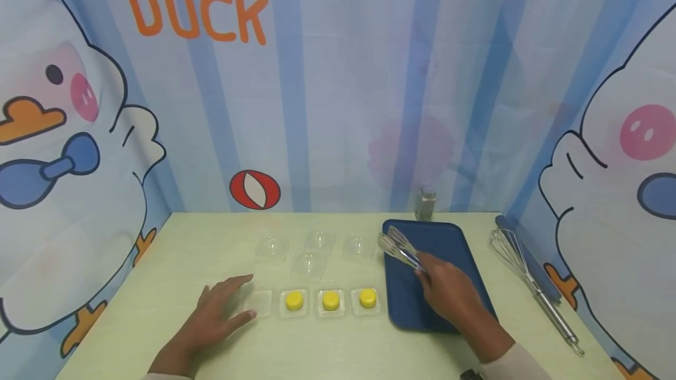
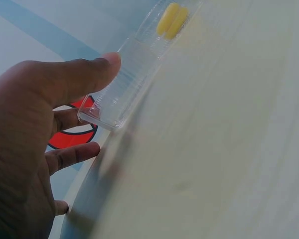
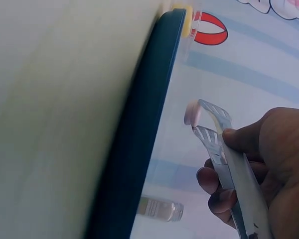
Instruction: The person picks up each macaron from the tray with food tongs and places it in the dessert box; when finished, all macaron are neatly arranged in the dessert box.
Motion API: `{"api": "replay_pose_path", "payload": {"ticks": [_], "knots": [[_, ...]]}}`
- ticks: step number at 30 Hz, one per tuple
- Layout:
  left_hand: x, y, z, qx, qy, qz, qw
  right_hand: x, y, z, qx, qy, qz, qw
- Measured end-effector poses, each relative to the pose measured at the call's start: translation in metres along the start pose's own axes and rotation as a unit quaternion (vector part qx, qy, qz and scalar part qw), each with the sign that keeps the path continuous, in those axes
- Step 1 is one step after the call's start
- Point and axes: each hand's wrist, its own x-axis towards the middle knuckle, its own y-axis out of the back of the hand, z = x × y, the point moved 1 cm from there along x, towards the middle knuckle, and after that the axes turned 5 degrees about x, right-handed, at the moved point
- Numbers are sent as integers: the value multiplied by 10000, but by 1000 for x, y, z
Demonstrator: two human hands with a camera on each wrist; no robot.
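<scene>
My right hand (image 1: 449, 289) grips a pair of metal tongs (image 1: 404, 251) over the left part of a dark blue tray (image 1: 435, 315). Between the slotted tong tips, a pale pink macaron (image 3: 191, 113) shows in the right wrist view. My left hand (image 1: 216, 312) lies low over the table, thumb and forefinger spread around a clear plastic box base (image 1: 260, 304) that has nothing in it; the thumb (image 2: 107, 64) overlaps its edge in the left wrist view. To its right, 3 more clear bases stand in a row, each with a yellow macaron (image 1: 294, 300).
Behind the row lie several clear plastic lids (image 1: 308, 265). A small glass jar (image 1: 425, 204) stands behind the tray. Right of the tray are a whisk (image 1: 536, 286) and a long dark blue object (image 1: 546, 286). A printed curtain (image 1: 338, 75) closes the table's back and sides.
</scene>
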Motion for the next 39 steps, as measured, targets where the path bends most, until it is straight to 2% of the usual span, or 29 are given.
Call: {"api": "replay_pose_path", "payload": {"ticks": [15,24,32,39], "knots": [[1,-3,-2,-62,18,-14,10000,13,-8,-40,86,184,-313,9993],[1,-3,-2,-22,67,-26,10000,18,-18,-64,114,378,-318,9987],[2,-4,-3,15,40,13,10000,20,-27,-89,62,717,-504,9961],[1,-2,0,19,1,34,10000,20,-39,-114,29,1233,-557,9908]]}}
